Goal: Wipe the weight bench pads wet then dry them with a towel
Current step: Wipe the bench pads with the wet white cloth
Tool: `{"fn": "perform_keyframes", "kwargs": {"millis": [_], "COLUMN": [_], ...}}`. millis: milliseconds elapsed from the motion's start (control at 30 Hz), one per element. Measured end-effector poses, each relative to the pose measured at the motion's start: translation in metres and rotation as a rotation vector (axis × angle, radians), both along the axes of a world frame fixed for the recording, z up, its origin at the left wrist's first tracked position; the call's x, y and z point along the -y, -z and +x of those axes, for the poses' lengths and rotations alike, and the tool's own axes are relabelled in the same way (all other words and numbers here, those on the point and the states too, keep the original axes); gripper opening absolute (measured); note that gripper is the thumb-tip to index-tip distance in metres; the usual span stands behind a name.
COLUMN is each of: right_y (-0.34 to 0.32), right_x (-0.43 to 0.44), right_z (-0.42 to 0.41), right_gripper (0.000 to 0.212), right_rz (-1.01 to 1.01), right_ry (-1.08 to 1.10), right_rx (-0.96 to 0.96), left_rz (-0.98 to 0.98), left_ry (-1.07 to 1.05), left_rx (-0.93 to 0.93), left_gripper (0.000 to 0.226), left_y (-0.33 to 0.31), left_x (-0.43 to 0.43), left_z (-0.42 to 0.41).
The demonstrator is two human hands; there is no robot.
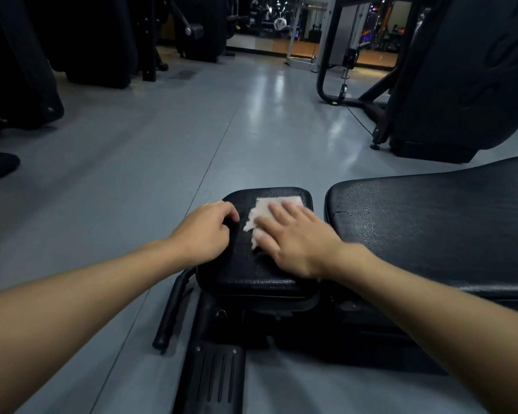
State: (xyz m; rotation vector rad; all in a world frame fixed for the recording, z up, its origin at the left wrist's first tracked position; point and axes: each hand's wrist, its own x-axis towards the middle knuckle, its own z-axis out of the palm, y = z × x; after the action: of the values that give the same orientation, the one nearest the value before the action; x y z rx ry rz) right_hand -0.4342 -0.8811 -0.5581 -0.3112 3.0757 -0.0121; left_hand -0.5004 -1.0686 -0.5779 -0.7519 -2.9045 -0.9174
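Seat pad (251, 273), right hand (299, 243) flat on wipe (262, 208)

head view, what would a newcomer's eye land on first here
The pale cloth stands out most: it lies on the small black seat pad at centre, pressed flat under the right hand. The left hand curls over that pad's left edge. To the right lies the long back pad, its black cover cracked.
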Motion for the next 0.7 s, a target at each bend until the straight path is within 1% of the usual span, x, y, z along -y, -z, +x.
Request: {"fn": "perform_keyframes", "kwargs": {"millis": [100, 133, 200, 300, 333, 400, 467, 567, 633, 700], "right_y": [0.002, 0.004, 0.007, 0.006, 0.007, 0.011, 0.016, 0.018, 0.017, 0.016], "right_x": [0.003, 0.007, 0.015, 0.027, 0.028, 0.027, 0.020, 0.012, 0.007, 0.000], "right_z": [-0.036, -0.036, -0.024, 0.012, 0.024, 0.042, 0.049, 0.048, 0.051, 0.054], "right_gripper": [0.095, 0.092, 0.086, 0.099, 0.100, 0.093, 0.083, 0.078, 0.076, 0.068], "right_rz": [-0.007, 0.008, 0.038, 0.044, 0.033, 0.026, 0.031, 0.037, 0.042, 0.049], "right_ry": [0.093, 0.103, 0.078, -0.022, -0.055, -0.116, -0.167, -0.198, -0.229, -0.269], "right_rx": [0.041, 0.066, 0.055, 0.052, 0.055, -0.010, -0.116, -0.166, -0.173, -0.199], "left_rz": [-0.012, -0.014, -0.004, 0.043, 0.051, 0.041, 0.016, 0.023, 0.057, 0.110], "left_ry": [0.013, 0.023, 0.029, 0.004, -0.001, 0.005, 0.031, 0.075, 0.079, 0.066], "left_rx": [0.010, 0.012, 0.026, 0.066, 0.074, 0.078, 0.076, 0.076, 0.093, 0.105], "left_gripper": [0.045, 0.045, 0.045, 0.036, 0.033, 0.031, 0.038, 0.044, 0.039, 0.029], "left_y": [-0.002, -0.002, 0.000, 0.000, -0.001, -0.003, -0.003, -0.004, -0.009, -0.015], "left_x": [0.004, 0.005, 0.007, 0.005, 0.002, -0.002, -0.004, -0.004, -0.005, -0.012], "left_z": [0.003, 0.003, 0.004, 0.003, 0.004, 0.005, 0.009, 0.016, 0.020, 0.027]}}
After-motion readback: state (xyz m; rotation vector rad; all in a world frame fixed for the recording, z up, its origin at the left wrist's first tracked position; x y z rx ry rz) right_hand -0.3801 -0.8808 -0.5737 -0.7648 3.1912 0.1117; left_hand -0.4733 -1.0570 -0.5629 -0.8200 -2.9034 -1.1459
